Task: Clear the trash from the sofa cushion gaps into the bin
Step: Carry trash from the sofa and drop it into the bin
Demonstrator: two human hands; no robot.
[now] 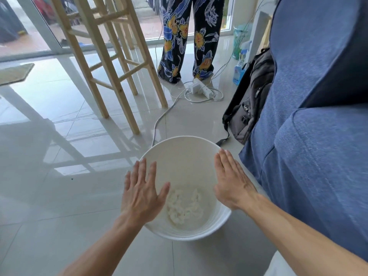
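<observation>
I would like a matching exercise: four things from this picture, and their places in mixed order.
Things: 1 bin; 2 crumpled white trash; 3 backpack; 4 power strip.
Places: A against the blue sofa; B below the left hand and right hand; C inside the bin; D on the floor near the flowered trousers.
Pairs: 1-B; 2-C; 3-A; 4-D.

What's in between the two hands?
In the head view, the open white bin lies between the left hand and the right hand, with crumpled white paper at its bottom.
</observation>
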